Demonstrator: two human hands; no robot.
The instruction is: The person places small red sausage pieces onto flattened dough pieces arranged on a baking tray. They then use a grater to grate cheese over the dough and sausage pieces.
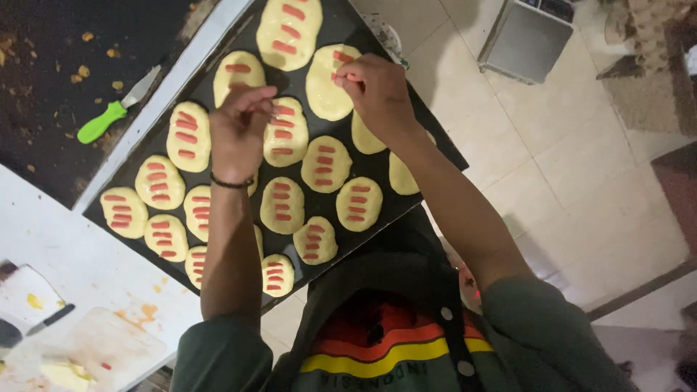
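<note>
A black baking tray (425, 127) holds several pale yellow oval dough pieces topped with red sausage strips. My right hand (377, 91) pinches a red strip (347, 76) over an oval dough piece (323, 87) near the tray's far end. My left hand (238, 131), with a dark bracelet at the wrist, hovers with fingers bunched over a dough piece (284, 134) in the tray's middle; whether it holds strips is hidden. Two plain ovals (365, 139) lie under my right forearm.
A green-handled spatula (109, 116) lies on a dark crumb-strewn surface at the upper left. A white table (72, 254) carries a black-handled knife (47, 319) and a stained cutting board (109, 348). A grey metal scale (526, 36) stands on the tiled floor.
</note>
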